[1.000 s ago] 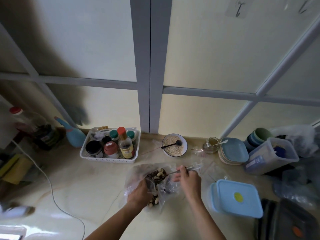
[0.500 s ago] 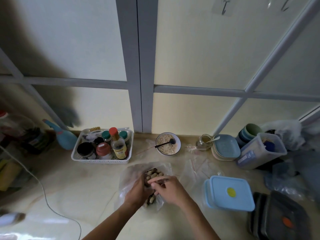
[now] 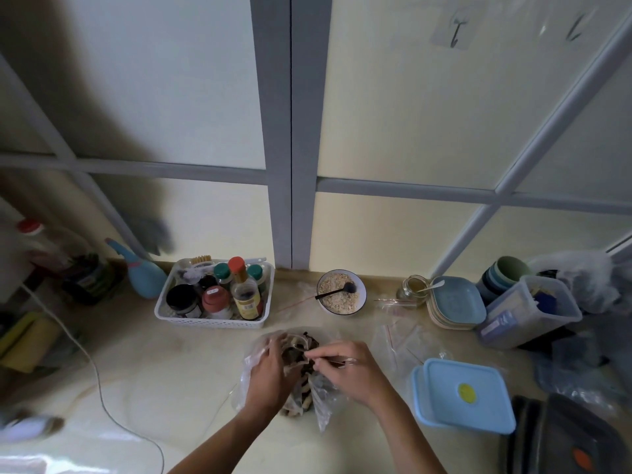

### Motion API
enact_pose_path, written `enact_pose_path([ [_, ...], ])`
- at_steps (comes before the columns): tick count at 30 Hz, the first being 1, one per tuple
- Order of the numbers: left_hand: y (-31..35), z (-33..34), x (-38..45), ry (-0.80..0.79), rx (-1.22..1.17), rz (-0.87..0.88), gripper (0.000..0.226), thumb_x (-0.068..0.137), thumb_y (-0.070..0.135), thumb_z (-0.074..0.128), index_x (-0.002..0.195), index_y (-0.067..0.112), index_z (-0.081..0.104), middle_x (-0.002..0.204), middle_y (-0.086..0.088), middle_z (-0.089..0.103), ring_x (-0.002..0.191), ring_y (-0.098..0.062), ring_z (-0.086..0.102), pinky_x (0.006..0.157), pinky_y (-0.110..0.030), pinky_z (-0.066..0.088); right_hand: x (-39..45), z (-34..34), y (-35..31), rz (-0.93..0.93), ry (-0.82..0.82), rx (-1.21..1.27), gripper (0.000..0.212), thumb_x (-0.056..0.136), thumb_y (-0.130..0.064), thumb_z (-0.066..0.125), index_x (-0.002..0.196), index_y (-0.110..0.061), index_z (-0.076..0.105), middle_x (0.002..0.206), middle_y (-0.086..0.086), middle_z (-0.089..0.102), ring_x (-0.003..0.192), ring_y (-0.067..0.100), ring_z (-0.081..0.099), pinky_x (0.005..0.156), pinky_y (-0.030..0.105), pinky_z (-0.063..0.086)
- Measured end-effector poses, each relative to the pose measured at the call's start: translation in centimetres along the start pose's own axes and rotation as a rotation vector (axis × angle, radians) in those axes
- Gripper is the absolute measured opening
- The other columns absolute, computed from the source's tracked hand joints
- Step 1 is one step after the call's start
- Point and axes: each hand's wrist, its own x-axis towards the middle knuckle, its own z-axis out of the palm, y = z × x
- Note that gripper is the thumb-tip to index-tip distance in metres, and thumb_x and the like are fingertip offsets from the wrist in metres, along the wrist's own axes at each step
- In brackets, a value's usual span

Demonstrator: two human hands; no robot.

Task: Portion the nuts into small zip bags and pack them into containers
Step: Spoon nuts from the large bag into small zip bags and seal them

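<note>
Your left hand (image 3: 265,374) grips the nut bag (image 3: 309,393), its length running twelve to six; your right hand (image 3: 349,369) pinches a small zip bag (image 3: 343,361).

Two hands (image 3: 270,374), one big bag of nuts (image 3: 301,378), one bowl of oats (image 3: 341,291), one white basket (image 3: 212,321), one blue lidded box (image 3: 465,395), one glass jar (image 3: 412,287), two wall hooks (image 3: 456,29).
</note>
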Motion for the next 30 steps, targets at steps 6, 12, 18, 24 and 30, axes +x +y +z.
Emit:
enact_pose_path([
  [6, -0.2, 0.2, -0.3, 0.051, 0.057, 0.025, 0.071, 0.073, 0.032, 0.088, 0.131, 0.008, 0.055, 0.121, -0.01, 0.067, 0.105, -0.029, 0.067, 0.081, -0.035, 0.055, -0.6, 0.3, 0.1, -0.035, 0.064, 0.125, 0.03, 0.082, -0.035, 0.063, 0.104, -0.027, 0.082, 0.098, -0.012, 0.078, 0.091, 0.005, 0.075, 0.085, 0.029, 0.061],
  [12, 0.5, -0.4, -0.9, 0.082, 0.081, -0.045, 0.063, 0.081, 0.029, 0.079, 0.135, 0.012, 0.052, 0.124, -0.009, 0.065, 0.1, -0.029, 0.068, 0.08, -0.037, 0.056, -1.0, 0.2, 0.3, -0.03, 0.331, 0.199, 0.019, 0.098, -0.011, 0.064, 0.099, -0.02, 0.08, 0.077, -0.009, 0.077, 0.069, 0.008, 0.074, 0.066, 0.023, 0.059],
  [18, 2.2, -1.3, -1.6, 0.165, 0.04, -0.157, 0.038, 0.092, 0.015, 0.069, 0.128, 0.005, 0.062, 0.125, -0.012, 0.068, 0.101, -0.028, 0.068, 0.088, -0.035, 0.052, -0.8, 1.8, 2.2, 0.106, 0.687, -0.068, 0.032, 0.104, -0.023, 0.055, 0.076, -0.017, 0.07, 0.057, -0.007, 0.064, 0.054, 0.005, 0.061, 0.054, 0.014, 0.042],
  [24, 1.7, -1.1, -1.9, 0.15, 0.096, -0.101, 0.029, 0.091, 0.018, 0.063, 0.12, 0.019, 0.061, 0.11, -0.003, 0.073, 0.092, -0.021, 0.068, 0.08, -0.034, 0.056, -0.4, 4.0, 3.4, 0.158, 0.361, -0.3, 0.034, 0.107, -0.026, 0.046, 0.088, -0.012, 0.07, 0.073, 0.002, 0.07, 0.073, 0.02, 0.068, 0.065, 0.027, 0.052],
  [30, 1.9, -1.7, -1.6, 0.076, 0.218, -0.046, 0.037, 0.083, 0.015, 0.058, 0.115, 0.03, 0.067, 0.104, 0.002, 0.07, 0.094, -0.019, 0.062, 0.077, -0.034, 0.052, 0.3, 5.4, 4.0, 0.221, 0.326, -0.419, 0.033, 0.109, -0.026, 0.033, 0.1, -0.01, 0.061, 0.085, 0.008, 0.071, 0.082, 0.024, 0.068, 0.065, 0.03, 0.046],
])
